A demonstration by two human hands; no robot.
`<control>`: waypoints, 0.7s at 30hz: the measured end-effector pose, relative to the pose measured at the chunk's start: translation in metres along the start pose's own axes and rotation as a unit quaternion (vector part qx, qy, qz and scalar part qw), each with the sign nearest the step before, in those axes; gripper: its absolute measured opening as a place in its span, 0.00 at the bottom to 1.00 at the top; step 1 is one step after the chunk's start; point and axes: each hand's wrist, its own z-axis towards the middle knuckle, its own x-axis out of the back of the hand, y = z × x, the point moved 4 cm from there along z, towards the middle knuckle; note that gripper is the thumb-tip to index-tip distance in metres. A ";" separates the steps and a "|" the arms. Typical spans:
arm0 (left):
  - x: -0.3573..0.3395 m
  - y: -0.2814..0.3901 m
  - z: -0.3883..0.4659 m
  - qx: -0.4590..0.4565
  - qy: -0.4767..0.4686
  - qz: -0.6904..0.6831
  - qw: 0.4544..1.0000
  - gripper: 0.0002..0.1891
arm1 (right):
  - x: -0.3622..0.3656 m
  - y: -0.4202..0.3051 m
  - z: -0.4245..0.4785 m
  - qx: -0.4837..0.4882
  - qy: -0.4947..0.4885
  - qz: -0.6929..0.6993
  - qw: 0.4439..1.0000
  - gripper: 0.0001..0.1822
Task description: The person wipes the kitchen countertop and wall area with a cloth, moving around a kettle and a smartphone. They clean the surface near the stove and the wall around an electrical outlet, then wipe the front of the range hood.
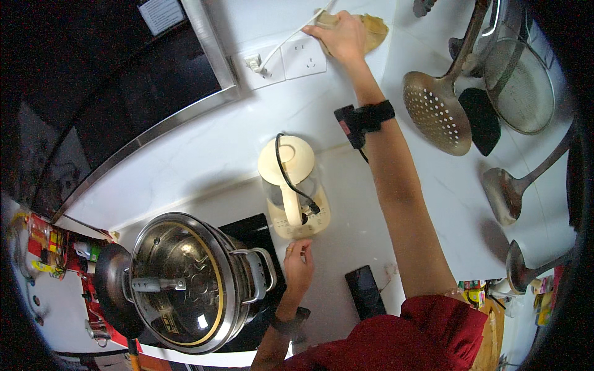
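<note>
High on the white tiled wall, my right hand point(344, 38) presses a yellowish-brown cloth point(375, 32) flat against the surface. A white power cord point(297, 30) passes close by its thumb, running up from a plug point(254, 63) in the wall socket point(305, 59). My left hand point(298, 269), fingers curled in and nothing visible in them, is low over the counter just in front of a cream electric kettle point(286, 160). The kettle stands on its base near the wall, with a black cord point(284, 172) draped over its lid and handle.
Left of my left hand, a large lidded steel pot point(181, 278) sits on a black cooktop point(253, 227), beside a dark wok point(109, 287). A phone point(365, 293) lies on the counter. A skimmer point(436, 111), strainer point(519, 88) and ladles point(506, 195) hang at right. A range hood point(211, 46) overhangs upper left.
</note>
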 end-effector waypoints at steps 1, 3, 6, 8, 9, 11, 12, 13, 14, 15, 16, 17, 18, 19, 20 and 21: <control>-0.001 -0.001 -0.001 -0.009 0.001 0.002 1.000 0.07 | 0.000 -0.002 0.001 0.009 -0.003 0.005 1.000 0.34; -0.003 -0.002 -0.002 -0.018 0.003 0.011 1.000 0.07 | 0.000 0.005 0.004 -0.001 -0.024 0.043 0.999 0.34; -0.003 -0.002 -0.002 -0.012 0.000 0.022 1.000 0.06 | -0.002 0.015 0.007 -0.027 -0.044 0.087 0.995 0.34; -0.006 0.001 -0.004 0.003 -0.014 0.004 1.000 0.06 | -0.003 0.001 0.003 -0.009 -0.021 0.034 0.999 0.33; -0.005 0.003 -0.003 0.001 -0.008 0.007 1.000 0.06 | 0.000 0.000 0.001 -0.023 -0.032 0.073 0.997 0.33; -0.006 0.006 -0.003 -0.003 0.004 0.013 1.000 0.06 | 0.004 -0.002 -0.004 -0.049 -0.053 0.150 0.986 0.32; -0.006 0.008 -0.002 -0.004 0.001 0.008 1.000 0.06 | 0.005 0.000 -0.001 -0.033 -0.034 0.099 0.994 0.33; -0.007 0.009 -0.002 -0.004 -0.001 0.004 1.000 0.06 | 0.002 0.000 0.000 -0.017 -0.014 0.047 0.999 0.33; -0.007 0.010 -0.001 -0.004 -0.004 0.000 1.000 0.06 | 0.001 0.000 0.002 -0.001 0.005 -0.004 1.000 0.33; -0.008 0.010 -0.001 -0.002 -0.005 0.001 1.000 0.06 | 0.002 -0.002 0.001 0.002 0.001 0.016 1.000 0.33; -0.009 0.010 -0.001 0.001 -0.006 0.002 1.000 0.07 | 0.004 -0.004 0.001 0.005 -0.003 0.037 0.999 0.33; -0.010 0.010 -0.001 0.004 -0.007 0.003 1.000 0.07 | 0.006 -0.005 0.000 0.008 -0.007 0.058 0.998 0.33; -0.009 0.010 -0.001 0.003 -0.010 0.004 1.000 0.07 | 0.005 -0.003 0.001 -0.017 -0.028 0.088 0.996 0.33; -0.009 0.010 -0.002 0.002 -0.014 0.006 1.000 0.07 | 0.006 0.002 0.002 -0.042 -0.049 0.118 0.991 0.34; -0.008 0.011 -0.002 0.001 -0.017 0.007 1.000 0.07 | 0.004 0.004 0.003 -0.067 -0.071 0.148 0.984 0.34; -0.009 0.011 -0.002 0.001 -0.015 0.010 1.000 0.07 | 0.004 0.001 0.001 -0.043 -0.033 0.096 0.994 0.34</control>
